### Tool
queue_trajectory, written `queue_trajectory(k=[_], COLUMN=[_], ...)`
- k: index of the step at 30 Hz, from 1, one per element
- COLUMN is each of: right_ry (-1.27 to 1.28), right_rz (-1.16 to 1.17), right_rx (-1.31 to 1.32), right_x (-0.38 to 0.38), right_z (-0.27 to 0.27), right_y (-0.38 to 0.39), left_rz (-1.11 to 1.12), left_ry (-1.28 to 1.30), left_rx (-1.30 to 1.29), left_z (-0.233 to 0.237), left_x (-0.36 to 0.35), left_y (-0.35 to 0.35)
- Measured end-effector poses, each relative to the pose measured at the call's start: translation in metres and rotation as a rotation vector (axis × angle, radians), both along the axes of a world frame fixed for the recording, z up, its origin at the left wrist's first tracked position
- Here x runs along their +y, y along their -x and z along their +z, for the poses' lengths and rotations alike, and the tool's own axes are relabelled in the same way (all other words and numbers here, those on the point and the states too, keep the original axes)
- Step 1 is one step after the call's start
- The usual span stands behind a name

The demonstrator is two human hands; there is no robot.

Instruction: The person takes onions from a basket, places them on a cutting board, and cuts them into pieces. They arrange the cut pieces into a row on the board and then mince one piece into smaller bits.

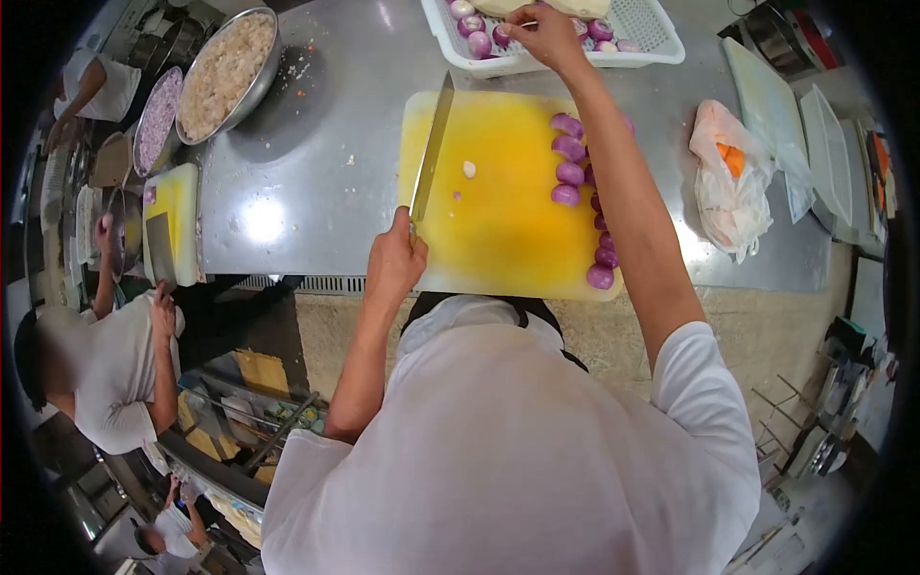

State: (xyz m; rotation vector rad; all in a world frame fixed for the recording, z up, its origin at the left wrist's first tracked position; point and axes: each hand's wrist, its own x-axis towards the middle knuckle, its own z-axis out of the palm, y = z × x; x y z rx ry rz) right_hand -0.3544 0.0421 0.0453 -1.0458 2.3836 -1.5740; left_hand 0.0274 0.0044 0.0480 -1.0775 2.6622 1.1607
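My left hand (396, 257) is wrapped round the handle of a knife (435, 144), whose long blade points away from me over the left edge of a yellow cutting board (508, 240). My right hand (546, 36) is over a white perforated basket (460, 62) at the top; its fingers are pinched together, and what they hold is too small to name. Purple onions (479, 44) lie in the basket beside a large pale item. More purple onions (569, 148) line the board's right side, partly hidden under my right forearm. A small white piece (469, 170) rests mid-board.
At the upper left stand a metal bowl of pale chopped food (228, 77) and a bowl of chopped purple pieces (159, 120). A plastic bag (730, 192) lies right. A co-worker (120, 374) at left holds a knife (161, 249) over another board (187, 230).
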Motion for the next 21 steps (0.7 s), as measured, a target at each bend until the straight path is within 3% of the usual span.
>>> queue_trajectory(k=[2, 4, 6, 7, 12, 14, 15, 18, 20, 21], right_ry=[-0.213, -0.271, -0.522, -0.733, -0.822, -1.064, -0.461, -0.294, -0.047, -0.079], right_rz=[0.033, 0.052, 0.162, 0.212, 0.431, 0.442, 0.036, 0.139, 0.038, 0.125], right_rx=[0.245, 0.217, 0.267, 0.150, 0.235, 0.517, 0.567, 0.353, 0.419, 0.271], right_x=[-0.023, -0.027, -0.050, -0.063, -0.100, -0.142, -0.126, -0.057, -0.005, 0.022], right_z=[-0.039, -0.031, -0.035, -0.030, -0.048, -0.096, -0.162, -0.032, -0.002, 0.005], right_y=[0.036, 0.035, 0.035, 0.035, 0.025, 0.058, 0.075, 0.030, -0.003, -0.025], left_rz=[-0.031, -0.052, -0.058, -0.056, -0.013, -0.012, -0.023, -0.011, -0.001, 0.000], left_ry=[0.013, 0.019, 0.042, 0.043, 0.033, 0.029, 0.023, 0.033, 0.017, 0.011], left_rx=[-0.003, -0.015, -0.034, -0.045, 0.019, 0.010, 0.008, 0.052, 0.049, 0.038], left_z=[-0.003, -0.003, -0.004, -0.006, -0.007, -0.001, 0.000, -0.007, -0.005, -0.004], left_x=[-0.001, -0.002, -0.001, -0.001, 0.002, 0.003, 0.003, 0.002, 0.000, -0.001], left_y=[-0.001, 0.001, 0.000, -0.002, -0.003, -0.001, -0.001, -0.003, -0.002, -0.003])
